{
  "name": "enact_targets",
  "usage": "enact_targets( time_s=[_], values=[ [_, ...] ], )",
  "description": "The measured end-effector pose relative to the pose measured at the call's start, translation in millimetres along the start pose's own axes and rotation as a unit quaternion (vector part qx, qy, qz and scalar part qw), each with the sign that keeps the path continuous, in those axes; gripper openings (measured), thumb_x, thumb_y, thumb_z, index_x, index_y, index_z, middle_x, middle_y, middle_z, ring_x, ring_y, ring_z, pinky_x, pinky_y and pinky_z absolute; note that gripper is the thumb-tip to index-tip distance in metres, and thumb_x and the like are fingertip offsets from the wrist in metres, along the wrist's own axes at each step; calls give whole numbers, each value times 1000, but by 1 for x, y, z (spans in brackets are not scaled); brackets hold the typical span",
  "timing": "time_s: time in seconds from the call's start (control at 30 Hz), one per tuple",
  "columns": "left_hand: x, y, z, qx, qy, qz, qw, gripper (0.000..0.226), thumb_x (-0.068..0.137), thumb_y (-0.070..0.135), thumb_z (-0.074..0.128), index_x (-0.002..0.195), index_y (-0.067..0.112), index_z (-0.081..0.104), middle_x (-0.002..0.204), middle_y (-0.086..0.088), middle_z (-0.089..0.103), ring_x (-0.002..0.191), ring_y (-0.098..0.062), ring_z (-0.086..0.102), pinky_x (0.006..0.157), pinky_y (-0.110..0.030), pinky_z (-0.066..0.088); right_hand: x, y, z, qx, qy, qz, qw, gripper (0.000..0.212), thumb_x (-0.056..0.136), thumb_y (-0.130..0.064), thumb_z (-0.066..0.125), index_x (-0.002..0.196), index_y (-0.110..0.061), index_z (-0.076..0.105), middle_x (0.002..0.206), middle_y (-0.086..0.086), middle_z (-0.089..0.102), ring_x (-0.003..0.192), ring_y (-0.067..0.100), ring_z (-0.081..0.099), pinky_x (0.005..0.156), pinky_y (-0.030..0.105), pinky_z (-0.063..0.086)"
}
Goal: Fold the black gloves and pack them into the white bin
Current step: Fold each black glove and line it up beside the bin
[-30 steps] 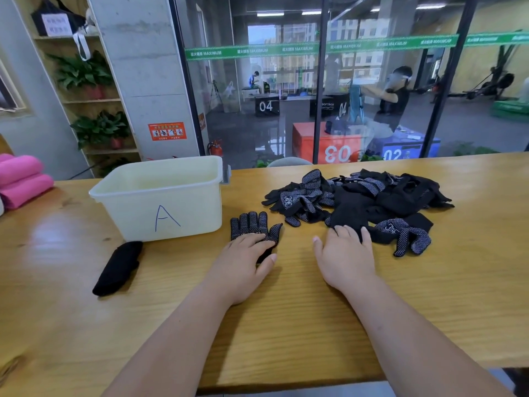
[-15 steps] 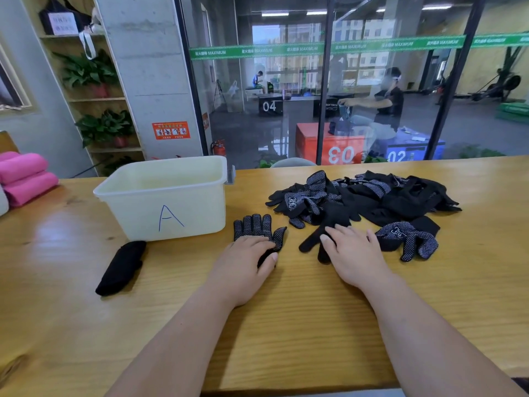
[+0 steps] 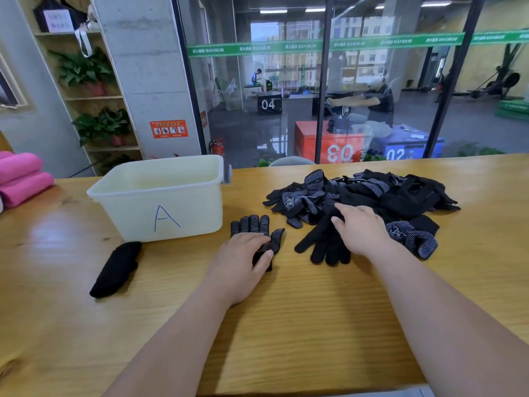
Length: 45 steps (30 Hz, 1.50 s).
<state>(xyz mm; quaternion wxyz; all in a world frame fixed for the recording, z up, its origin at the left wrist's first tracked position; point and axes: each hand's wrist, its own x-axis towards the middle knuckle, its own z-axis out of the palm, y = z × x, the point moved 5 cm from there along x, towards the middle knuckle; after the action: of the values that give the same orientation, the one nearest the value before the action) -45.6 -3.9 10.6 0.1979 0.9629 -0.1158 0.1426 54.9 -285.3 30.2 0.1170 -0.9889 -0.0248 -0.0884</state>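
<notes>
On the left of the wooden surface (image 3: 286,325) lies a dark folded bundle (image 3: 116,269), just in front of the white bin (image 3: 160,196), which is marked with a blue letter A. From this angle the bin looks empty, so I judge the packing has hardly begun.

To the right of the bin, one dotted glove (image 3: 259,232) lies flat with its fingers pointing away. The left hand (image 3: 243,263) rests on its cuff end, palm down, with the grip apart and flat, pressing and not clamped.

Further right, a plain black glove (image 3: 322,245) lies at the near edge of the pile of gloves (image 3: 372,193). The right hand (image 3: 360,227) lies on it with the fingers spread open and touching the cloth; I do not see a closed pinch.

These gloves are knitted, so I expect them to be very light, soft and limp; they will sag and not keep a shape. The rubber dots should give friction and may catch on neighbours in the pile. The best hold is probably at the cuff, then smoothing it flat before folding.
</notes>
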Motion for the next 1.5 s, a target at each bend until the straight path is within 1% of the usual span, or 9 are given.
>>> enact_targets(
  time_s=[0.13,0.27,0.47,0.63,0.8,1.0,1.17,1.33,1.5],
  values=[
    [2,-2,1,-4,1,-11,1000,45,111,48,41,151,35,55,156,18,51,148,-5,35,125,-37,31,15,8,6,-30,20,21,999,42,110,-42,37,142,-24,58,139,7,62,132,36,48,112,50,39],
    [3,-5,1,-5,12,-15,1000,42,111,42,43,150,35,56,155,18,51,148,-4,37,125,-35,30,13,7,11,-51,71,29,996,34,103,-47,56,130,-30,67,126,7,62,122,34,51,108,49,41],
    [4,-6,5,11,-15,-21,1000,50,110,40,48,160,37,44,167,19,36,157,-6,24,130,-33,22,-8,-1,-16,152,97,-8,983,25,94,-26,73,109,-40,59,109,-12,75,103,27,65,88,42,52],
    [9,-6,16,81,-110,-3,991,55,114,46,24,169,37,19,177,12,8,163,-11,0,133,-38,5,-31,-14,-35,329,95,-48,938,37,90,-10,75,101,-42,60,93,-16,73,96,4,64,82,33,48],
    [11,-3,16,103,-185,-5,977,58,114,50,15,170,37,4,177,9,-8,163,-13,-12,132,-40,-4,-45,-28,-43,333,20,-88,939,52,84,-13,83,116,-49,63,109,-15,71,102,10,68,97,43,55],
    [-12,0,13,98,-207,-1,973,59,114,52,16,170,38,3,177,10,-10,162,-14,-14,132,-41,-5,-79,-59,-80,363,-97,-170,911,20,87,-14,85,100,-28,78,98,-1,79,94,25,75,88,41,62],
    [-30,-1,2,94,-197,3,976,59,114,52,21,170,38,8,177,12,-4,163,-13,-8,132,-40,-1,-101,-73,-105,441,-162,-184,863,23,94,-21,79,117,-21,78,112,5,79,105,25,76,88,43,62],
    [-45,0,2,96,-140,6,985,58,112,52,21,169,40,15,177,14,4,163,-11,-3,133,-39,1,-96,-77,-114,487,-64,-139,860,17,100,-17,71,115,-25,78,108,3,80,103,23,76,82,34,63],
    [-51,3,-2,89,-108,-2,990,59,110,53,23,168,40,20,176,15,10,163,-8,1,133,-39,3,-98,-73,-128,501,107,-136,848,23,98,-19,75,99,-42,75,91,-9,80,86,-1,74,75,14,55]
  ],
)
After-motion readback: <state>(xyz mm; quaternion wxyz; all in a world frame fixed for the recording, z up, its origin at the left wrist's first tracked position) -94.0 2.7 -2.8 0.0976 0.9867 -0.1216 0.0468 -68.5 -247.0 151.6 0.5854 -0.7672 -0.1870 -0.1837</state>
